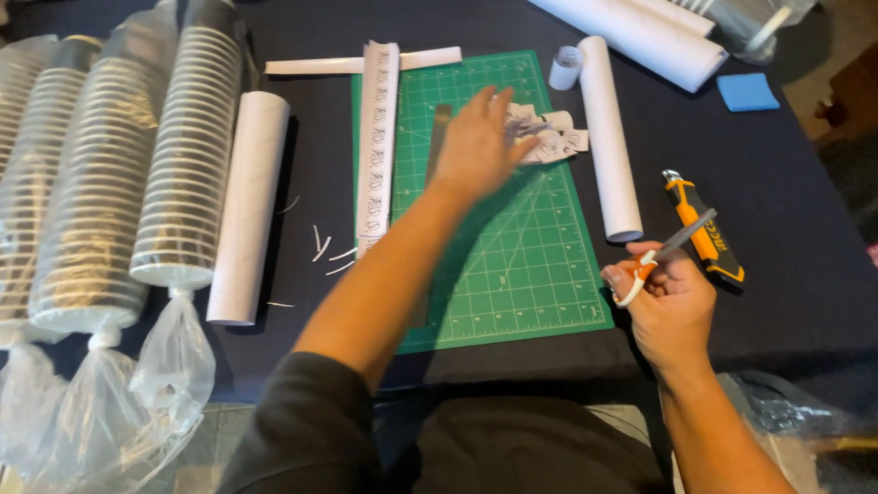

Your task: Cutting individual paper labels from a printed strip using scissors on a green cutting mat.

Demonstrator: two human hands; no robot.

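My left hand (477, 144) reaches out over the green cutting mat (521, 265), fingers spread, its fingertips at a small heap of cut printed paper pieces (553, 135). A metal ruler (439, 137) lies partly hidden under that hand. My right hand (666, 306) is at the mat's right edge, closed on a pair of scissors (660, 256) with orange and white handles, blades pointing up and right. A long strip of printed labels (377, 146) lies along the mat's left edge.
Stacks of paper cups in plastic sleeves (110, 174) fill the left. White paper rolls lie at left (249, 206), right of the mat (610, 137) and at the back (640, 32). An orange utility knife (702, 227), a blue sponge (747, 91) and small paper slivers (329, 252) lie on the black table.
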